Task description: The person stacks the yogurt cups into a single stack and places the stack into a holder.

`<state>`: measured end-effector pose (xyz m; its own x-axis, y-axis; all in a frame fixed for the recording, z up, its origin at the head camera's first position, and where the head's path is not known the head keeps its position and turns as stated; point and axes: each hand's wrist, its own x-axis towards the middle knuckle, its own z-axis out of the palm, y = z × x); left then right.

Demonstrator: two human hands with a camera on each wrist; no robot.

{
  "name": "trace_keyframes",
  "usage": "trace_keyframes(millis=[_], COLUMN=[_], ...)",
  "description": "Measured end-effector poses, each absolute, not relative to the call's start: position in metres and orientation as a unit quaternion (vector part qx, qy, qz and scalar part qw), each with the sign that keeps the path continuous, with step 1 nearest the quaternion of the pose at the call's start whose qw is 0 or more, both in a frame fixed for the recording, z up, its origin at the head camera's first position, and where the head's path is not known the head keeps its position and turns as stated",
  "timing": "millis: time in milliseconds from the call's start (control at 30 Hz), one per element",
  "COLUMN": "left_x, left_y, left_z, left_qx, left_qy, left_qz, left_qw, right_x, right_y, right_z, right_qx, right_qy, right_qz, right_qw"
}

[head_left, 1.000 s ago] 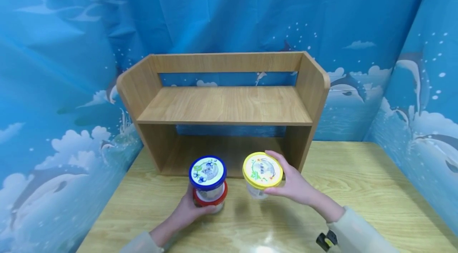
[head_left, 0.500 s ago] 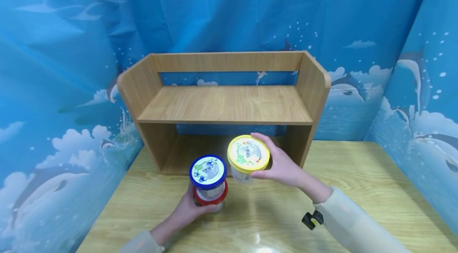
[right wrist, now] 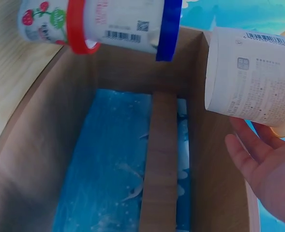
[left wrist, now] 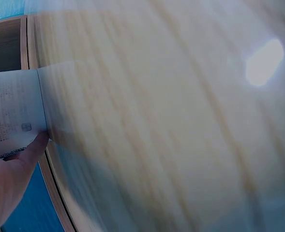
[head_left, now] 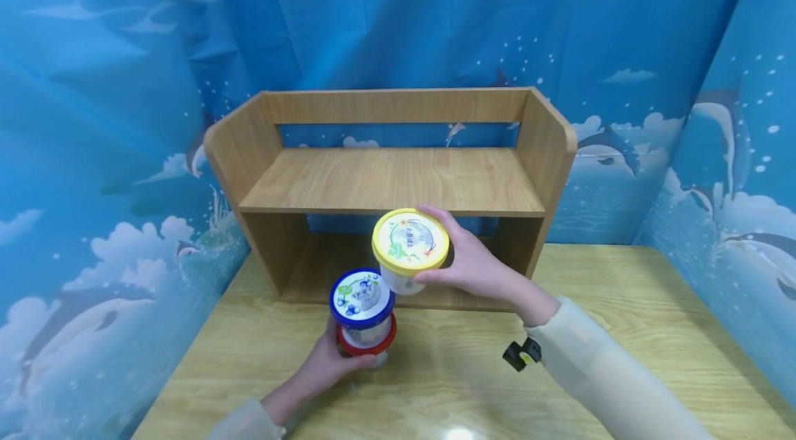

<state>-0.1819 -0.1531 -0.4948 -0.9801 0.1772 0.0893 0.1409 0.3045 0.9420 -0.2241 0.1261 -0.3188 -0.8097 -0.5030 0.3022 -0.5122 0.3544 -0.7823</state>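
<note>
My left hand (head_left: 325, 365) grips a red-lidded plastic tub (head_left: 381, 338) on the table, thumb along its near side. A blue-lidded tub (head_left: 362, 298) stands upright on top of it. In the left wrist view, the thumb presses a white printed tub wall (left wrist: 14, 108). My right hand (head_left: 475, 266) holds a yellow-lidded tub (head_left: 410, 241) in the air, beside and above the blue lid. From the right wrist view, the yellow-lidded tub (right wrist: 248, 77) is apart from the blue-lidded one (right wrist: 127, 29); the strawberry-printed lower tub (right wrist: 43, 21) also shows.
A two-tier wooden shelf (head_left: 392, 181) stands behind the tubs, its lower compartment partly hidden by them. The wood-grain table (head_left: 609, 329) extends to both sides. Blue sea-print curtains (head_left: 398, 12) enclose the back and sides. A small black device (head_left: 522, 354) sits at the right sleeve.
My right hand has carried the yellow-lidded tub up and to the left, to near the blue lid. The left hand and the stacked pair have stayed put.
</note>
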Motion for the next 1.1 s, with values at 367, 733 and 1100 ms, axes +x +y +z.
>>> trace_keyframes(millis=[367, 733, 1100], left_x=[-0.183, -0.183, -0.182], left_y=[-0.153, -0.154, -0.154], left_z=[-0.494, -0.494, -0.494], left_qx=[0.095, 0.096, 0.109], left_qy=[0.801, 0.812, 0.814], left_qz=[0.590, 0.575, 0.570], left_qw=[0.021, 0.015, 0.006], right_x=[-0.232, -0.232, -0.233], right_y=[0.096, 0.070, 0.059], right_z=[-0.321, -0.328, -0.336], right_qx=[0.342, 0.358, 0.357], right_qy=[-0.799, -0.792, -0.808], right_qz=[0.495, 0.494, 0.466], right_qw=[-0.013, -0.037, -0.052])
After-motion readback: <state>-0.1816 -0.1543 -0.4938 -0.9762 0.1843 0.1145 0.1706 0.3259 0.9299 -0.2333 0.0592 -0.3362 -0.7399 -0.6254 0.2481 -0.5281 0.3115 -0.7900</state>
